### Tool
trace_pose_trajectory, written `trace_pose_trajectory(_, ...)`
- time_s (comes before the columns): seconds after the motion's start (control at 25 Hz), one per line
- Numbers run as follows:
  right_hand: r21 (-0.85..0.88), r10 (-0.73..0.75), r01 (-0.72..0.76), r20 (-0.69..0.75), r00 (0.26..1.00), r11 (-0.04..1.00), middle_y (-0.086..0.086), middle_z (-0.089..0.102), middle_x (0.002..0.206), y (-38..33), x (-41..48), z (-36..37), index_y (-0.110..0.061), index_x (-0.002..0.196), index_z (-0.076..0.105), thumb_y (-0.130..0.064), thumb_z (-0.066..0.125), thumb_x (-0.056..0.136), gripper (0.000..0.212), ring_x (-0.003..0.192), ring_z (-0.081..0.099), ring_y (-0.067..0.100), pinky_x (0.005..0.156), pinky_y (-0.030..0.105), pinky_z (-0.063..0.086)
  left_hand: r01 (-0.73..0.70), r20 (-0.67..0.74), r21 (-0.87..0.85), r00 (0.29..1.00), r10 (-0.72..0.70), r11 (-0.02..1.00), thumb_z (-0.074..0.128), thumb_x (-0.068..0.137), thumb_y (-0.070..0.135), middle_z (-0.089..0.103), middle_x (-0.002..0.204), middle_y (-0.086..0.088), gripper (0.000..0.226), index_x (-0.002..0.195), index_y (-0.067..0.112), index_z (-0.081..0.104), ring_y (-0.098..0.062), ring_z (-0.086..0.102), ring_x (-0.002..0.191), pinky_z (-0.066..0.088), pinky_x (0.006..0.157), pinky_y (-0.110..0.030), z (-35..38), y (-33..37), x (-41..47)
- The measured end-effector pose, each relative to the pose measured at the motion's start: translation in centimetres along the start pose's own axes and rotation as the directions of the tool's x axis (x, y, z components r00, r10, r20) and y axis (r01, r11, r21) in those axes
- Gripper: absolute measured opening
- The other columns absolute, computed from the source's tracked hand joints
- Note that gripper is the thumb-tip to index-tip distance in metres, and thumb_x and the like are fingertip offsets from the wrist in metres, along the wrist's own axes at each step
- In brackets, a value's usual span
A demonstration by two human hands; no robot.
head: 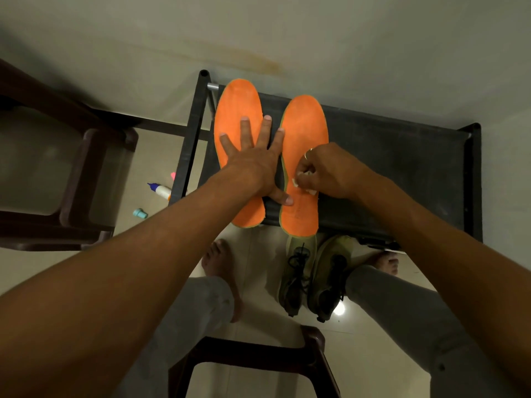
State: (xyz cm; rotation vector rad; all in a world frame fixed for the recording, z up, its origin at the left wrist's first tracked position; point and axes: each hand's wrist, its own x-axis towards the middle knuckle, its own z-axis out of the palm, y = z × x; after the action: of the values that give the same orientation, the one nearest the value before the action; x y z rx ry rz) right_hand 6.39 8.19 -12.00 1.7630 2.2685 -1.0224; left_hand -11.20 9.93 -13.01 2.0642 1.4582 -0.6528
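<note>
Two insoles side by side, both hands down on them

We are pressing our left hand (253, 165) flat, fingers spread, on the left insole (235, 104), thumb touching the right insole (306, 122); both are lying lengthwise away from us on the black bench (402, 168). Our right hand (330, 170) is pinching a white wad (295, 182) against the right insole's near half

Light: dim, warm, flat, with darker corners (only the orange insoles (238, 110) read vivid). Glare: one white spot on the floor (339, 309). Edges: wide-angle bowing, my left forearm (115, 268) stretched. Focus: slightly soft.
</note>
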Motion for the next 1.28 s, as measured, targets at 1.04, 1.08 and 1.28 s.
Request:
trace_pose_trajectory(1.04, 0.383, 0.106, -0.060, -0.100, 0.989, 0.922, -0.010, 0.070, 0.081, 1.3, -3.3, -0.2, -0.019, 0.085, 0.075, -0.030, 0.074, 0.088, 0.012, 0.074, 0.065, 0.005, 0.068, 0.024, 0.050, -0.014, 0.002, 0.042, 1.000, 0.014, 0.999, 0.075, 0.052, 0.081, -0.034, 0.160, -0.005, 0.152, 0.155, 0.027, -0.023, -0.046, -0.026, 0.145, 0.001, 0.110, -0.077, -0.7, -0.1, -0.1)
trace_pose_trajectory(1.08, 0.446, 0.131, -0.067, -0.113, 0.985, 0.893, -0.005, 0.071, 0.080, 1.5, -3.3, -0.1, -0.017, 0.085, 0.074, -0.030, 0.073, 0.089, 0.014, 0.074, 0.066, 0.009, 0.070, 0.028, 0.053, -0.024, -0.006, 0.057, 1.000, 0.024, 0.998, 0.074, 0.054, 0.081, -0.029, 0.162, -0.005, 0.149, 0.156, 0.027, -0.019, -0.047, -0.021, 0.147, 0.003, 0.111, -0.076, -0.9, -0.3, -0.1)
trace_pose_trajectory(1.28, 0.603, 0.175, -0.038, -0.170, 0.970, 0.797, 0.002, 0.073, 0.077, 1.2, -3.1, 0.1, -0.013, 0.089, 0.073, -0.031, 0.074, 0.088, 0.018, 0.069, 0.069, 0.011, 0.060, 0.020, 0.053, -0.064, -0.152, 0.028, 0.986, 0.068, 0.998, 0.070, 0.076, 0.068, 0.016, 0.164, -0.010, 0.098, 0.153, 0.024, 0.029, -0.045, 0.023, 0.144, 0.029, 0.109, -0.066, -2.7, -0.3, -0.7)
